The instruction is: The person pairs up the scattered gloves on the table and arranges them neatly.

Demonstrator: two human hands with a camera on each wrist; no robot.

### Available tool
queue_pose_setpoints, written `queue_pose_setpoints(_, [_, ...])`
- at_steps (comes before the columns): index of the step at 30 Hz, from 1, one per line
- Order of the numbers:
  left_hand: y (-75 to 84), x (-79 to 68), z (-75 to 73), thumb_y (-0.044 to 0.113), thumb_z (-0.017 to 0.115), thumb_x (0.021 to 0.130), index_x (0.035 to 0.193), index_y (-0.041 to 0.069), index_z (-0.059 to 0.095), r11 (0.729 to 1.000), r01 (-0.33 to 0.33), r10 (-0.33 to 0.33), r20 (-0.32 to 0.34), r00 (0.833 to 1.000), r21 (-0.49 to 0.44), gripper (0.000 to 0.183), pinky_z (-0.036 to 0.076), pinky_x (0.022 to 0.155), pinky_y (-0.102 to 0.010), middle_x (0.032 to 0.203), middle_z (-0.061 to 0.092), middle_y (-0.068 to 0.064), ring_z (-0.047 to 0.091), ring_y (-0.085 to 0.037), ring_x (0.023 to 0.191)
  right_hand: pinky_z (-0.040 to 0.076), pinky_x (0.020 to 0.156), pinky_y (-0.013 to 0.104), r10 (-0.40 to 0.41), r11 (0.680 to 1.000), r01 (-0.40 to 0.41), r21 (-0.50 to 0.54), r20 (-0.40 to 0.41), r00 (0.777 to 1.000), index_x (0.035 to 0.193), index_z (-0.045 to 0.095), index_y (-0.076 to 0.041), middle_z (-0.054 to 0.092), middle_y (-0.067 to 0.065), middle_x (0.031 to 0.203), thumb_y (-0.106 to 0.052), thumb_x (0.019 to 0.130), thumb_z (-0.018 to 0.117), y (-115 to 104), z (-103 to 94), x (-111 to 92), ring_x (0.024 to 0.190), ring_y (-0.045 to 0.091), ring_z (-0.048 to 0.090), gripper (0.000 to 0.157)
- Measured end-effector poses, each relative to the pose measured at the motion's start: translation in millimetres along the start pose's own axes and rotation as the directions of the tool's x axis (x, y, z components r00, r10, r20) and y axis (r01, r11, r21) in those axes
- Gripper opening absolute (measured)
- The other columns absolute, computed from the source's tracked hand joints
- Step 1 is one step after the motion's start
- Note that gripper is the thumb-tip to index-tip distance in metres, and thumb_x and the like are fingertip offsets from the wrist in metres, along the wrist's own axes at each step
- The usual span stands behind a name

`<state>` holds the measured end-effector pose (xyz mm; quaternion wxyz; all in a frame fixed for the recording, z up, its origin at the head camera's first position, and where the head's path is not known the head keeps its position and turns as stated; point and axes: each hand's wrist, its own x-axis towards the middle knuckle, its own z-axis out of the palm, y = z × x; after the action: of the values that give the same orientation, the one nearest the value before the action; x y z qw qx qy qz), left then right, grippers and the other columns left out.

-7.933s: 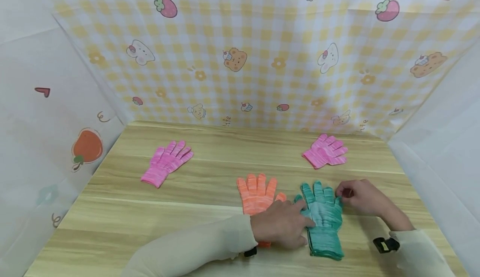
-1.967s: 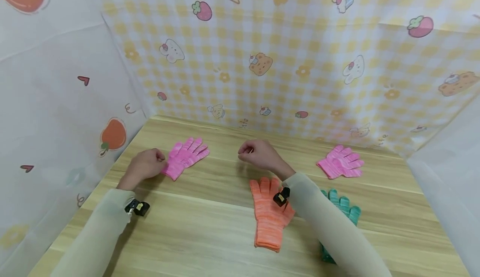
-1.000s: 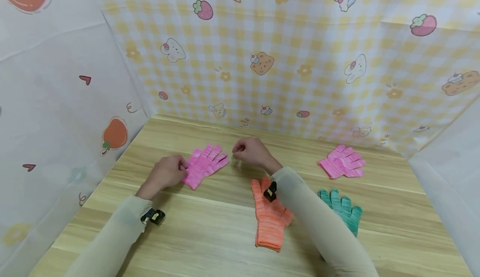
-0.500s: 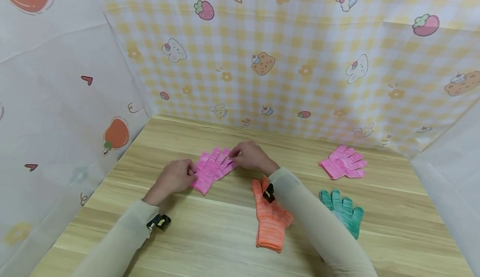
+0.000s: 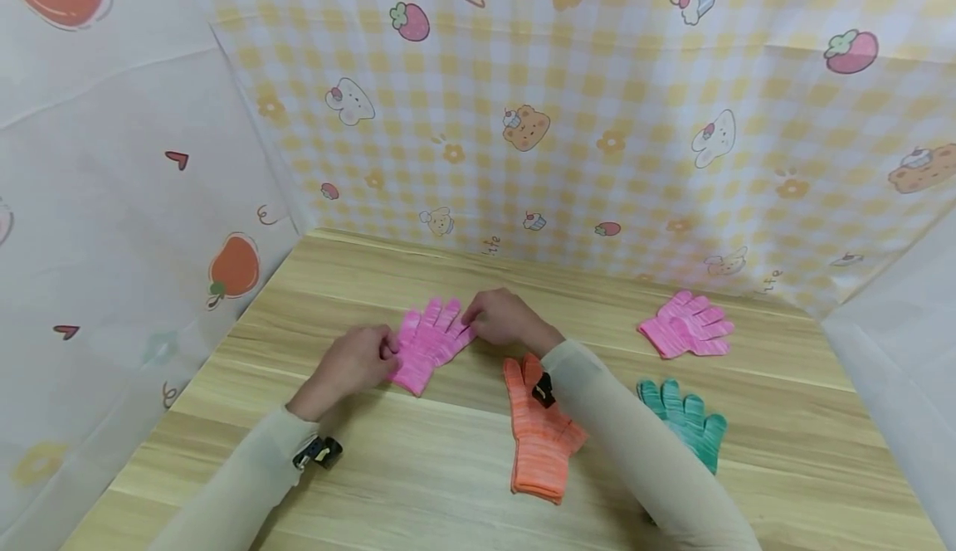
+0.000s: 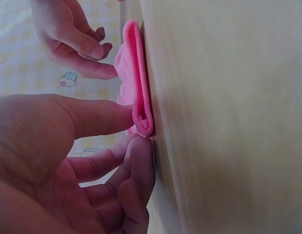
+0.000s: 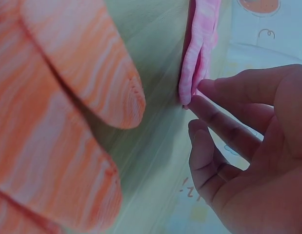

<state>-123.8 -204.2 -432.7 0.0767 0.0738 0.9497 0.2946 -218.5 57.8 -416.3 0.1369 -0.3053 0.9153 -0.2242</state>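
A pink knit glove (image 5: 429, 343) lies flat left of the table's middle, its fingers pointing away. My left hand (image 5: 357, 363) pinches the side of its cuff; the left wrist view shows thumb and fingertips at the edge of the cuff opening (image 6: 141, 87). At the glove's other side, my right hand (image 5: 504, 317) pinches a glove fingertip (image 7: 189, 90) between thumb and forefinger. Beneath my right wrist lies an orange glove (image 5: 539, 455), partly covered. A green glove (image 5: 690, 431) is half hidden behind my right forearm.
Farther back on the right lies another pink glove (image 5: 685, 327). The wood-grain table (image 5: 418, 485) ends at a yellow checked cloth backdrop (image 5: 463, 70), with a white printed cloth (image 5: 134, 227) along the left side. Each wrist carries a small black camera.
The pink glove has slid rightward and slightly nearer with my left hand at its cuff. My right hand, earlier working at the green glove and then apart, has come to the pink glove's fingertip.
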Motion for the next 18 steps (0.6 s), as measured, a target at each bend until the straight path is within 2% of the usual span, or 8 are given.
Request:
queue_pose_setpoints(4, [2.6,-3.6,3.0,0.008,0.079,0.096,0.104,0.003,0.073,1.000,-0.017,0.017,0.009,1.000,0.003,0.011,0.051,0.064,-0.033,0.082,0.065,0.000,0.059,-0.016,0.069,0.051,0.112,0.046,-0.028,0.999,0.028,-0.018,0.003,1.000,0.117,0.085,-0.005,0.077,0.010,0.124,-0.004,0.101,0.067,3,-0.2,-5,0.126,0.031,0.068,0.023])
queue_pose_setpoints(13, [11.3,-14.0,9.6,0.012,0.080,0.097,0.097,0.010,0.072,1.000,0.000,-0.001,0.037,0.999,0.021,0.008,0.045,0.063,-0.032,0.077,0.062,0.003,0.056,-0.016,0.067,0.051,0.112,0.048,-0.037,0.999,0.037,0.002,0.022,0.999,0.117,0.084,-0.006,0.077,0.011,0.127,-0.006,0.104,0.069,8,-3.0,-16,0.128,0.032,0.068,0.021])
queue_pose_setpoints(18, [15.3,-19.7,11.3,0.012,0.081,0.096,0.095,0.011,0.071,0.999,-0.013,0.012,0.039,0.999,0.032,0.011,0.045,0.062,-0.031,0.076,0.060,0.003,0.055,-0.015,0.067,0.052,0.111,0.048,-0.077,0.997,0.077,-0.017,0.034,0.996,0.117,0.084,-0.007,0.077,0.010,0.128,-0.007,0.104,0.069,9,-2.8,-20,0.127,0.032,0.068,0.020])
